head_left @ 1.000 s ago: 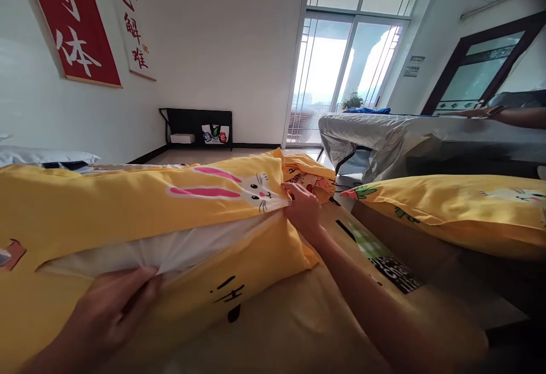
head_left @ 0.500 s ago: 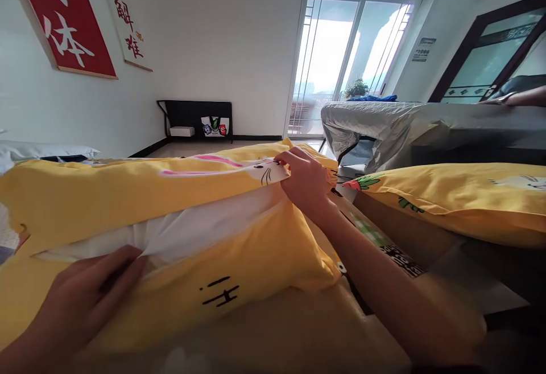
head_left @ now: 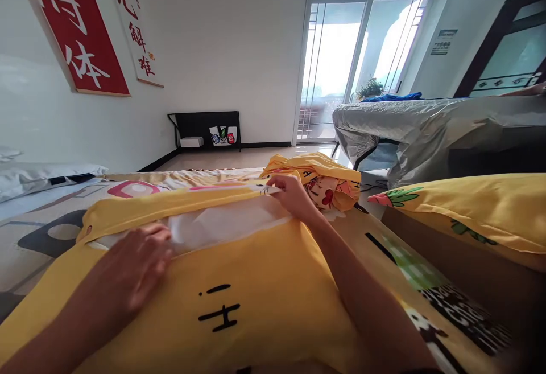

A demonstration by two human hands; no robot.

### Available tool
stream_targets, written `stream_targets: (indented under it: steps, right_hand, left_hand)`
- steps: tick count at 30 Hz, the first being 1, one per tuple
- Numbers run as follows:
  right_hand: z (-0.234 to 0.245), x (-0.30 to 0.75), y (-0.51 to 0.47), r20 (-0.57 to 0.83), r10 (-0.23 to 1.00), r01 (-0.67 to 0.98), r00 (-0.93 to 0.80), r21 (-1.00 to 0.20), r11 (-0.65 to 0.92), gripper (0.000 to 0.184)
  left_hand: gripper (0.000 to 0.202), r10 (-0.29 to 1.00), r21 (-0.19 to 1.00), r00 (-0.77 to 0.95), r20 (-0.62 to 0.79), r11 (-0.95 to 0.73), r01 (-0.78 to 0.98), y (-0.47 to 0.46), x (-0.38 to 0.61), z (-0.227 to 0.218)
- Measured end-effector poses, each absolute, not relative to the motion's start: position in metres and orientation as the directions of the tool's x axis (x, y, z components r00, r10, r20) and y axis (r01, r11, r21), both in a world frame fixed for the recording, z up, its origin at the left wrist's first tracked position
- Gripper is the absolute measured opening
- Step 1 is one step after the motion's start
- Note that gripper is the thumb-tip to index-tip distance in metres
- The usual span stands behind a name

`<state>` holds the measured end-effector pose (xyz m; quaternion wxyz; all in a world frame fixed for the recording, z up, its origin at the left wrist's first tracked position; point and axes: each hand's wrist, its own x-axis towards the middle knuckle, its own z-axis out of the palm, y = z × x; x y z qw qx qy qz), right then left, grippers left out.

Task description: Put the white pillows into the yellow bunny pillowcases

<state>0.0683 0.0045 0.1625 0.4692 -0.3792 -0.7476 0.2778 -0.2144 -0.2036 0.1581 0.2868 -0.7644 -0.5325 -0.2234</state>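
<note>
A yellow pillowcase (head_left: 256, 271) printed with "Hi" lies before me, its long opening facing up. Inside the opening a white pillow (head_left: 226, 220) shows. My right hand (head_left: 292, 194) is closed on the far edge of the pillowcase opening, near its right end, fingers pinching the cloth by the printed rabbit face. Over the left part of the opening is my left hand (head_left: 140, 266), fingers bent and smeared by motion; whether they grip any cloth is not clear.
A second yellow pillow (head_left: 478, 209) lies at the right. Bunched printed cloth (head_left: 326, 177) is beyond my right hand. Patterned bedding (head_left: 51, 231) spreads left. A table under a silvery cover (head_left: 396, 118) stands at the back right, with a person's arm (head_left: 526, 90) at the edge.
My left hand has lifted off the near edge and moved up and right over the opening. The pillowcase now lies lower and flatter. My right hand keeps its pinch, slightly lower.
</note>
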Motion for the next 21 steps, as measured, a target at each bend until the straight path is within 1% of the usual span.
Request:
stream_targets:
  steps: [2,3,5,6,8,9,11,13,14,16,18,20,21]
  right_hand:
    - [0.14,0.072,0.015,0.496,0.818,0.301,-0.291,-0.764,0.571,0.018]
    - [0.129,0.075,0.019,0.495,0.823,0.305,-0.28,-0.767,0.565,0.018]
    - [0.111,0.083,0.027,0.495,0.838,0.321,-0.229,-0.774,0.546,0.018]
    - [0.106,0.087,0.03,0.495,0.846,0.328,-0.199,-0.78,0.533,0.019]
    - [0.101,0.096,0.032,0.511,0.849,0.369,-0.136,-0.769,0.522,0.021]
    - [0.101,0.1,0.032,0.535,0.838,0.411,-0.106,-0.744,0.527,0.022]
    - [0.104,0.109,0.031,0.609,0.791,0.526,-0.059,-0.654,0.543,0.025]
    - [0.107,0.115,0.031,0.666,0.744,0.627,-0.049,-0.559,0.542,0.027]
    - [0.108,0.117,0.031,0.675,0.736,0.653,-0.052,-0.534,0.537,0.029]
    - [0.108,0.119,0.032,0.683,0.729,0.679,-0.054,-0.51,0.528,0.03]
    - [0.108,0.121,0.033,0.704,0.71,0.693,-0.018,-0.503,0.516,0.028]
    - [0.11,0.123,0.031,0.736,0.676,0.696,0.033,-0.503,0.513,0.027]
    - [0.112,0.124,0.029,0.753,0.656,0.695,0.053,-0.5,0.516,0.027]
  left_hand:
    - [0.033,0.651,-0.237,0.454,0.608,-0.397,0.887,-0.191,-0.182,0.161]
    - [0.036,0.64,-0.252,0.522,0.564,-0.469,0.847,-0.181,-0.162,0.163]
    - [0.037,0.624,-0.276,0.662,0.416,-0.607,0.745,-0.151,-0.12,0.167]
    - [0.034,0.631,-0.267,0.703,0.329,-0.652,0.71,-0.133,-0.099,0.168]
    - [0.028,0.656,-0.248,0.731,0.189,-0.688,0.682,-0.094,-0.063,0.163]
    - [0.027,0.662,-0.245,0.734,0.152,-0.694,0.677,-0.077,-0.048,0.157]
    - [0.026,0.692,-0.239,0.71,0.13,-0.673,0.7,-0.052,-0.028,0.144]
    - [0.026,0.757,-0.209,0.638,0.138,-0.608,0.766,-0.042,-0.02,0.134]
    - [0.026,0.8,-0.179,0.587,0.127,-0.563,0.807,-0.04,-0.019,0.132]
    - [0.029,0.873,-0.102,0.486,0.033,-0.481,0.871,-0.037,-0.021,0.137]
    - [0.033,0.887,-0.039,0.454,-0.09,-0.458,0.888,-0.03,-0.023,0.149]
    - [0.033,0.859,-0.037,0.48,-0.175,-0.493,0.869,-0.013,-0.021,0.16]
    - [0.029,0.848,-0.053,0.495,-0.19,-0.512,0.857,-0.002,-0.019,0.163]
